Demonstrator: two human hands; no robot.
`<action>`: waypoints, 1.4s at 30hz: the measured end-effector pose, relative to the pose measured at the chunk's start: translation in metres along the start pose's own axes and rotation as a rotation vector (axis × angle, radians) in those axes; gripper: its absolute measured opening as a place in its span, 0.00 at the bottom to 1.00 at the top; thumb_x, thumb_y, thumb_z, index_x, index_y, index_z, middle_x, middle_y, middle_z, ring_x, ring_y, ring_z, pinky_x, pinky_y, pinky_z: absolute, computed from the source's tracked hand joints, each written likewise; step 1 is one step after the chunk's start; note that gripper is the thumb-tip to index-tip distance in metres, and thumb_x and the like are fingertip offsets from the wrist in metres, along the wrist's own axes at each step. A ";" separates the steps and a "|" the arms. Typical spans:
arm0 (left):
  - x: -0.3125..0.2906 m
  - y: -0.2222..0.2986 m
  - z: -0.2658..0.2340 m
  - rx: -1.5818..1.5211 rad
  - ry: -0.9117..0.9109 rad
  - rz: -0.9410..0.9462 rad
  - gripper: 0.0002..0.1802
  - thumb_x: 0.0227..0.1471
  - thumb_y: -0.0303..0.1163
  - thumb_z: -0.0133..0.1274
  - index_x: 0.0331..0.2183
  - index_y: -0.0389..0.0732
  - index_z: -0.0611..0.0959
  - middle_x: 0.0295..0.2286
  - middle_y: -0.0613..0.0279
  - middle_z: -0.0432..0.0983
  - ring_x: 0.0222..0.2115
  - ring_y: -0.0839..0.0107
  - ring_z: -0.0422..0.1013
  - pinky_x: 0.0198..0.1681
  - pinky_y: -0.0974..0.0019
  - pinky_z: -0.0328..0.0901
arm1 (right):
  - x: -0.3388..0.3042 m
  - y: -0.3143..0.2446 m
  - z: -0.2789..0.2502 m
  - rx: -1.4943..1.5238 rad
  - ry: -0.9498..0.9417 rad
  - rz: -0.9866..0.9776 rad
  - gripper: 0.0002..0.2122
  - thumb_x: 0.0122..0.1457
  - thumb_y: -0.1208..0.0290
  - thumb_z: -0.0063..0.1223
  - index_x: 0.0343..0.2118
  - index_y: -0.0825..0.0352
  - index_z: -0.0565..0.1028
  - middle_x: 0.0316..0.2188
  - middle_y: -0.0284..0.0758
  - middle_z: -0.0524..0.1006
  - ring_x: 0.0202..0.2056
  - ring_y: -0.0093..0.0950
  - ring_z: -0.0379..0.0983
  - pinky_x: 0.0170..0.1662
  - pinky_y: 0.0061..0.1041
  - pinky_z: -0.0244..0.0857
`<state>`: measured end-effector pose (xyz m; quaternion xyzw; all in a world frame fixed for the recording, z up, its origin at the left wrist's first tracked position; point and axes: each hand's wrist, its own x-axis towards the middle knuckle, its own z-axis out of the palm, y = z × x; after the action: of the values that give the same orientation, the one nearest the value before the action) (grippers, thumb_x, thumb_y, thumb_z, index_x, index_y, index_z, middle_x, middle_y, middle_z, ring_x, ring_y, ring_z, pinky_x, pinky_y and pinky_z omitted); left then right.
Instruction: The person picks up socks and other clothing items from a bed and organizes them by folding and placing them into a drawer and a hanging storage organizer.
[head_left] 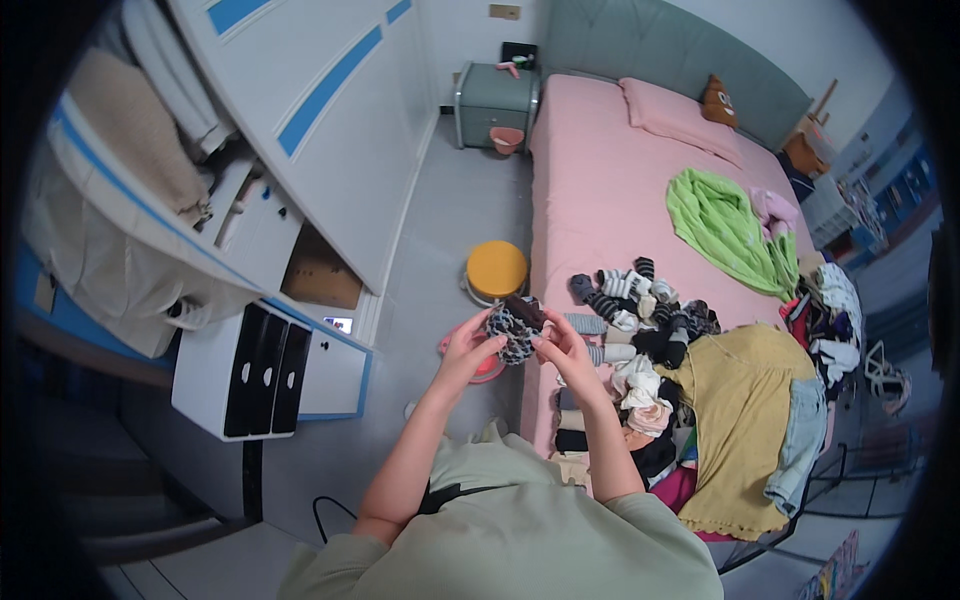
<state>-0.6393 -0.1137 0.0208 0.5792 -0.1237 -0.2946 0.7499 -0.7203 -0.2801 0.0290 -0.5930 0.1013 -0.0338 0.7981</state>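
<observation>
In front of my body I hold up a small bunched garment (513, 338), mottled grey and black with a dark brown part on top. Its exact kind is hard to make out. My left hand (467, 352) pinches its left side, and my right hand (568, 354) grips its right side. Close by on the bed lies a heap of socks (625, 288), mostly striped, black and white. Rolled or folded socks (585, 324) line the bed's near edge, partly behind my right hand. White and peach crumpled clothes (640, 395) lie just right of that forearm.
The pink bed (610, 180) also bears a yellow garment (745, 420), blue jeans (795, 445) and a bright green garment (725, 225). On the floor stand a yellow-topped round stool (496, 268) and, behind my hands, a pink object (487, 372). To the left are a wardrobe (340, 190) and a black-fronted drawer unit (265, 372).
</observation>
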 end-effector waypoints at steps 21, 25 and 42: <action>-0.133 0.052 -0.213 -0.140 0.385 0.111 0.19 0.52 0.33 0.49 0.46 0.35 0.73 0.40 0.63 0.72 0.41 0.77 0.68 0.46 0.72 0.61 | 0.047 0.044 0.247 -0.226 -0.446 -0.030 0.30 0.45 0.80 0.58 0.53 0.66 0.58 0.47 0.33 0.64 0.42 0.22 0.68 0.44 0.21 0.65; -0.163 0.064 -0.265 -0.127 0.456 0.168 0.18 0.51 0.31 0.52 0.44 0.35 0.73 0.40 0.61 0.72 0.41 0.76 0.68 0.46 0.71 0.62 | 0.049 0.065 0.310 -0.236 -0.474 -0.066 0.30 0.44 0.80 0.60 0.51 0.67 0.59 0.45 0.35 0.63 0.41 0.23 0.68 0.41 0.21 0.66; -0.227 0.092 -0.377 -0.187 0.701 0.273 0.15 0.52 0.30 0.51 0.43 0.37 0.73 0.39 0.62 0.71 0.41 0.76 0.67 0.43 0.70 0.63 | 0.064 0.097 0.462 -0.652 -0.438 -0.567 0.29 0.36 0.75 0.62 0.45 0.68 0.66 0.39 0.37 0.72 0.43 0.28 0.70 0.44 0.25 0.64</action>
<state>-0.5938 0.3338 0.0306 0.5520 0.0919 0.0137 0.8286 -0.5705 0.1711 0.0567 -0.8097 -0.2292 -0.0908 0.5325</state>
